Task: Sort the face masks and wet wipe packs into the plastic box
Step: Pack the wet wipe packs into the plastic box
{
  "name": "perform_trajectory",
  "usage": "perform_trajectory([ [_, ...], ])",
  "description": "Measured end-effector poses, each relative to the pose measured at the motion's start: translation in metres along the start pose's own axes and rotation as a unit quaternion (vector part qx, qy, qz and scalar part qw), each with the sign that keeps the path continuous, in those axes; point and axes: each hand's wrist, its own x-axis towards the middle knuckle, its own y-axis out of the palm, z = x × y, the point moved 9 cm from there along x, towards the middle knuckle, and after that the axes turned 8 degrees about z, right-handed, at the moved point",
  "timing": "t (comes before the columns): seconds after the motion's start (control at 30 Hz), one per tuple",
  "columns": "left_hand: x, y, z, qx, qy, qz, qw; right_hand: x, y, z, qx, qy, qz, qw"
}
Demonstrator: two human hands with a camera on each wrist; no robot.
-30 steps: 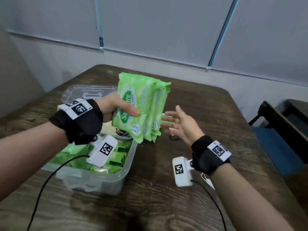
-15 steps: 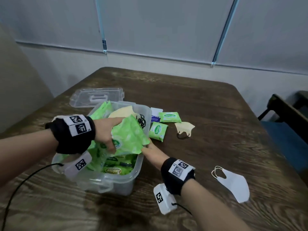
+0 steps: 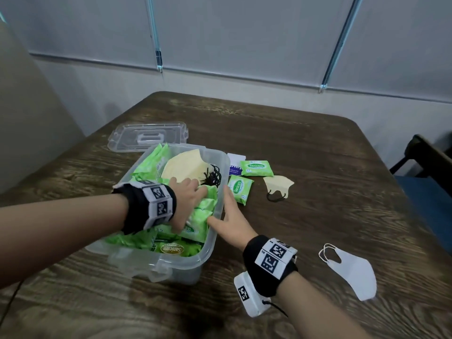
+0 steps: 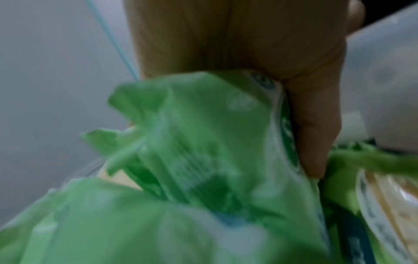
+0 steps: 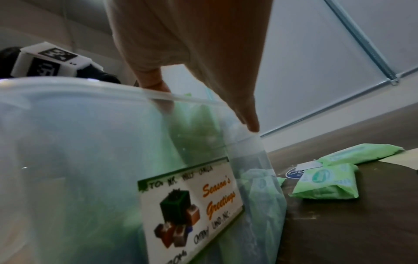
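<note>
Left hand (image 3: 188, 204) reaches into the clear plastic box (image 3: 221, 172) in the head view, fingers and thumb curled round a bundle of crinkly green wet wipe packs (image 3: 204, 211) lying among the packs that fill the near end. Right hand (image 3: 231, 217) lies spread at the box's right wall — thumb over the rim, touching the packs, forefinger along the outside. Cream face masks (image 3: 182, 165) with black loops sit at the box's far end. On the dark, grainy wooden bench (image 3: 318, 167) to the right lie two small green packs (image 3: 255, 168), a purple-and-white packet (image 3: 235, 165) partly under one of them, a cream mask (image 3: 278, 184) and, nearer, a white mask (image 3: 352, 272). A clear lid (image 3: 149, 138) lies flat behind the box.

From the left wrist, blurred: the left hand (image 4: 260, 53) grips the glossy, wrinkled green packs (image 4: 203, 142), thumb pressed down their right side.

From the right wrist: the right hand (image 5: 192, 44) is spread, thumb tip dipping over the translucent rim of the box (image 5: 79, 125), another fingertip at its corner. A "Season's Greetings" card (image 5: 192, 205) shows through the wall; two green packs (image 5: 325, 184) lie on the bench (image 5: 350, 232) beyond.
</note>
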Motion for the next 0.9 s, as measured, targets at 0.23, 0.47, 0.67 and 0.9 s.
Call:
perform_trajectory([
  [0.23,-0.013,-0.001,0.005,-0.024,0.026,-0.014,0.999,-0.005,0.002,0.014,-0.157,0.021,-0.034,0.987],
  [0.47,-0.044,0.036,0.067,-0.078,0.007,0.011,0.997,0.007,0.002,0.03,-0.372,0.024,0.043,0.927],
  [0.67,-0.041,0.03,0.063,-0.177,0.058,-0.006,0.982,0.027,-0.025,0.047,-0.326,0.007,0.002,0.945],
  [0.9,-0.025,0.028,0.049,-0.118,0.048,0.04,0.991,0.054,-0.026,0.046,-0.504,0.034,0.058,0.861],
])
